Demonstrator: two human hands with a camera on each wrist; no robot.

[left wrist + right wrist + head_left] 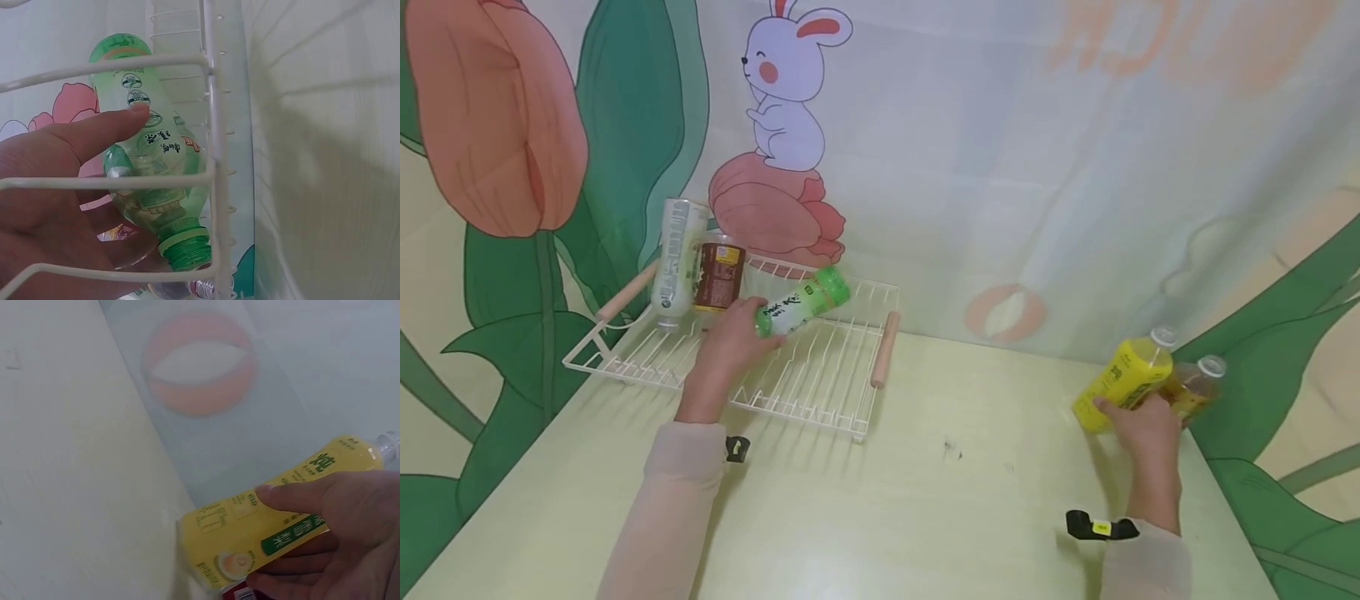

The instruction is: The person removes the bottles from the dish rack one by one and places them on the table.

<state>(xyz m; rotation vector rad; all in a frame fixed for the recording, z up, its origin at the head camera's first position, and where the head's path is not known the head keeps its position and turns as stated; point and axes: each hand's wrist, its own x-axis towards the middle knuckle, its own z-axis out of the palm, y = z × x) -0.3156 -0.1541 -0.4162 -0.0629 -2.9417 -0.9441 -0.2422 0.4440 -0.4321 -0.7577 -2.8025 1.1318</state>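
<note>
My left hand point(732, 340) grips a green plastic bottle point(805, 302) over the white wire rack point(805, 417), its base end pointing up to the right. In the left wrist view the thumb lies along the bottle's label point(153, 134), and its neck slants down among the rack's wires. Far to the right, my right hand point(1148, 429) holds a yellow bottle point(1123, 379) round its lower body. That bottle leans to the right, its clear cap uppermost. Thumb and fingers close round its yellow sleeve point(231, 540) in the right wrist view.
In the rack's left part, a white bottle point(679, 258) stands cap down next to a brown labelled container point(720, 275). A bottle of amber drink point(1195, 385) is right behind the yellow one. Wooden handles point(885, 350) flank the rack. A printed curtain point(925, 167) backs the table point(880, 517).
</note>
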